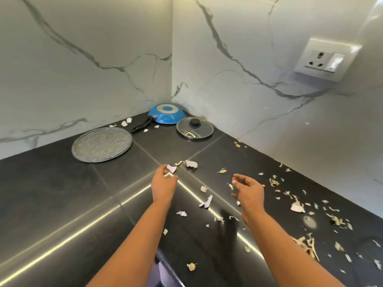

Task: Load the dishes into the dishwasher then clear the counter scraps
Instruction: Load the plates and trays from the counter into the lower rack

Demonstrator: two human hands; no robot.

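Observation:
Pale onion and garlic peel scraps point(297, 207) lie scattered over the black tiled counter point(51, 193), thickest toward the right wall. My left hand point(163, 183) hovers over the middle of the counter and pinches a small white scrap at its fingertips, just short of a lilac peel point(171, 168). Another lilac peel point(191, 163) lies a little farther back. My right hand point(249, 192) hangs above the counter to the right, fingers loosely curled with nothing in them. More peels point(206, 202) lie between my two arms.
In the back corner a blue pan point(166, 113) sits upside down with its black handle pointing left. A glass lid point(194, 127) lies beside it, and a grey speckled round plate point(102, 144) at the back left. A wall socket point(323, 59) is mounted at the right.

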